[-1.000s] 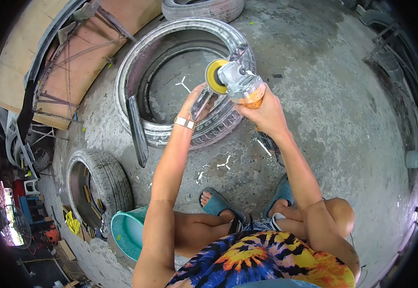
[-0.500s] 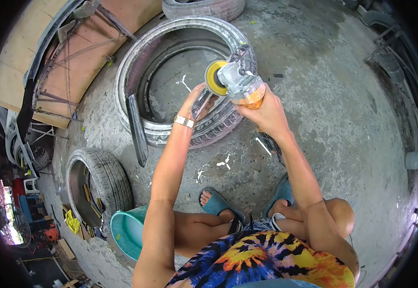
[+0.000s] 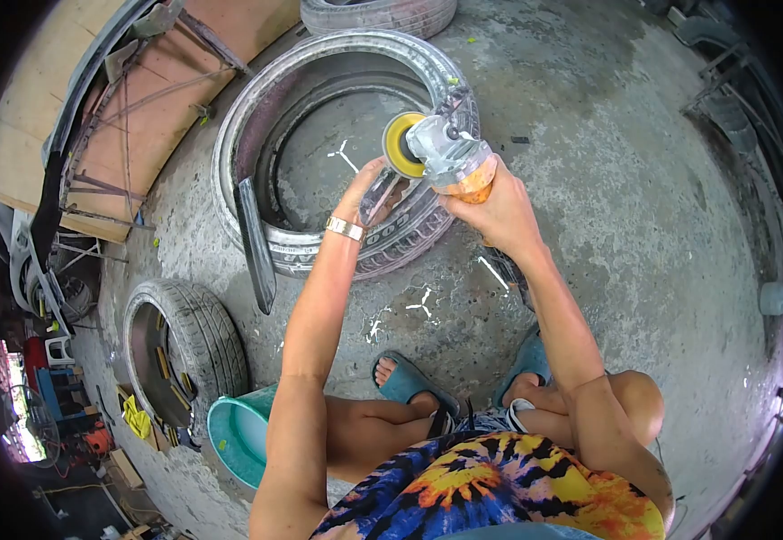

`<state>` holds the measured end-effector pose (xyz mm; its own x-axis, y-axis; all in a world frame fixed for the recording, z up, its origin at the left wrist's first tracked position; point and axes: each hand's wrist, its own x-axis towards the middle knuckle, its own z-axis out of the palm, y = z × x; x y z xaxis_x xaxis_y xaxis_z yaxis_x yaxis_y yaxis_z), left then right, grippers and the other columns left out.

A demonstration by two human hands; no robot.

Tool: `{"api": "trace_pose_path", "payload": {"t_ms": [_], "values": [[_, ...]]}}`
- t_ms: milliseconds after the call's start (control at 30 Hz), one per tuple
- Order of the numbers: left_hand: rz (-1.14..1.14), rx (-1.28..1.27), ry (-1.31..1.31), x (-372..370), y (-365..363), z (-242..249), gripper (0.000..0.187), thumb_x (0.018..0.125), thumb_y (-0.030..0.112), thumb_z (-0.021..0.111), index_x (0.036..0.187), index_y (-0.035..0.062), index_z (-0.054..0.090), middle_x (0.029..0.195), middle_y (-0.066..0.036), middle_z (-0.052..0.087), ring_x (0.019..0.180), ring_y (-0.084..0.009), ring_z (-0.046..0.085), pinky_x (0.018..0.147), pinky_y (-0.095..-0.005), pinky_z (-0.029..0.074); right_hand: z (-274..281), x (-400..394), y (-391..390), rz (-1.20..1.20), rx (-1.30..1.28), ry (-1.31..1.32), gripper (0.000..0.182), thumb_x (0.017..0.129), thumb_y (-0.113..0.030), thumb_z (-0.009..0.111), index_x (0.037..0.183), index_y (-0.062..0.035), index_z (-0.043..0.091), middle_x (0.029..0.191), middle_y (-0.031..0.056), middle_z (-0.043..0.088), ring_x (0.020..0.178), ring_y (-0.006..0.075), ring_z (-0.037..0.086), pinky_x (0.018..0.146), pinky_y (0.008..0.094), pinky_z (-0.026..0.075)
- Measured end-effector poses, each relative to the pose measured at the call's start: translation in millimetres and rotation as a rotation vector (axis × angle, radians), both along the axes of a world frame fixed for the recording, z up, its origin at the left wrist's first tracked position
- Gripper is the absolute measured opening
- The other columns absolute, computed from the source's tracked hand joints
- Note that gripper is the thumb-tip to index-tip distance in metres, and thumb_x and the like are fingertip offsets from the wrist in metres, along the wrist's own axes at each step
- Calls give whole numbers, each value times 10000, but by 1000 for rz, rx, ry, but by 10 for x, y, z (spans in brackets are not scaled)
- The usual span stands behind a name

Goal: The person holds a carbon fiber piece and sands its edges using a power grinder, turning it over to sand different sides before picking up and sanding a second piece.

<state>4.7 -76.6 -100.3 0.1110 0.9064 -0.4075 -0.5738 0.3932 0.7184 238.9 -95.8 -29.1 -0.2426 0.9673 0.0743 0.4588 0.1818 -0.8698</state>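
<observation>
My right hand (image 3: pixel 504 211) is wrapped round the orange body of an angle grinder (image 3: pixel 450 153) with a grey metal head. Its yellow disc (image 3: pixel 401 144) faces left, close over a dark glossy strip (image 3: pixel 379 195). My left hand (image 3: pixel 354 191), with a metal watch (image 3: pixel 346 228) on its wrist, grips that strip at its near end; most of the fingers are hidden behind it. Both hands are above a large tyre (image 3: pixel 297 243) lying flat on the floor. Another long dark strip (image 3: pixel 254 247) leans against the tyre's left side.
A second tyre (image 3: pixel 207 333) stands at the lower left, with a teal bucket (image 3: pixel 238 441) beside it. Part of another tyre (image 3: pixel 378 18) lies at the top. A car bumper (image 3: pixel 61 135) and a wooden board (image 3: pixel 184 99) fill the upper left. My sandalled feet (image 3: pixel 414 382) are on the concrete floor.
Almost nothing differs. My hands, the grinder and the strip keep nearly the same place; the view has shifted very slightly.
</observation>
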Motion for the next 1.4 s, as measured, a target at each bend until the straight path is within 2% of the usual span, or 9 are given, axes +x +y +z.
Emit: {"api": "trace_pose_path", "payload": {"t_ms": [233, 533, 633, 700, 800, 933, 1200, 1300, 1400], "values": [[21, -51, 81, 67, -24, 91, 178, 1001, 218, 509, 1048, 69, 594, 867, -57, 625, 605, -90, 554, 407, -203, 377, 11, 7, 14, -6, -6, 5, 606, 697, -359, 805, 1130, -3, 574, 1033, 191, 703, 994, 367, 670, 848, 415, 509], [39, -9, 50, 155, -72, 171, 267, 965, 308, 598, 1080, 66, 600, 926, -78, 677, 708, -128, 660, 467, -198, 488, -4, 2, 3, 6, 6, 48, 596, 696, -348, 805, 1130, -8, 579, 1036, 188, 705, 991, 366, 673, 850, 416, 511], [65, -47, 97, 158, -77, 227, 220, 980, 253, 572, 1071, 54, 591, 869, -64, 638, 661, -112, 611, 454, -194, 461, -27, 6, 32, -2, 12, 47, 603, 694, -352, 808, 1129, -3, 576, 1038, 189, 704, 994, 364, 673, 850, 417, 511], [-6, -31, -51, 33, -6, 59, 177, 999, 185, 526, 1080, 34, 568, 828, -56, 570, 613, -91, 525, 432, -189, 418, -68, 25, 60, -5, 22, 46, 610, 692, -357, 809, 1129, -1, 575, 1035, 189, 703, 993, 364, 673, 849, 419, 511], [28, -34, -62, 141, -72, 342, 158, 1004, 133, 492, 1096, 16, 543, 825, -56, 514, 602, -75, 450, 415, -184, 373, -112, 54, 117, -69, 16, 45, 621, 691, -370, 813, 1127, 0, 570, 1030, 185, 702, 986, 363, 674, 842, 421, 511], [-105, 34, -175, 30, 31, 155, 178, 1001, 139, 499, 1118, 9, 532, 862, -70, 529, 627, -73, 473, 412, -175, 365, -58, 81, 121, -86, 9, 65, 616, 693, -383, 814, 1114, -6, 567, 1033, 183, 699, 982, 359, 673, 839, 420, 509], [4, -26, -57, 107, -14, 177, 179, 979, 110, 538, 1123, 7, 565, 867, -82, 596, 602, -71, 488, 417, -177, 360, 43, 59, 33, -53, -13, -2, 615, 697, -388, 805, 1109, -3, 559, 1017, 192, 699, 981, 366, 670, 836, 425, 508], [-80, 24, -104, 4, -26, 128, 168, 981, 117, 540, 1111, 13, 564, 881, -82, 592, 598, -72, 491, 414, -179, 348, 43, 57, 37, -40, -11, -12, 611, 700, -385, 800, 1108, -2, 555, 1009, 198, 699, 977, 378, 667, 833, 433, 508], [-9, -44, -45, 99, -42, 213, 149, 980, 111, 536, 1093, 17, 560, 889, -79, 582, 594, -66, 476, 413, -181, 337, 8, 58, 64, -67, 18, 3, 624, 699, -389, 798, 1118, 2, 550, 1011, 205, 698, 972, 388, 665, 830, 437, 508]]}}
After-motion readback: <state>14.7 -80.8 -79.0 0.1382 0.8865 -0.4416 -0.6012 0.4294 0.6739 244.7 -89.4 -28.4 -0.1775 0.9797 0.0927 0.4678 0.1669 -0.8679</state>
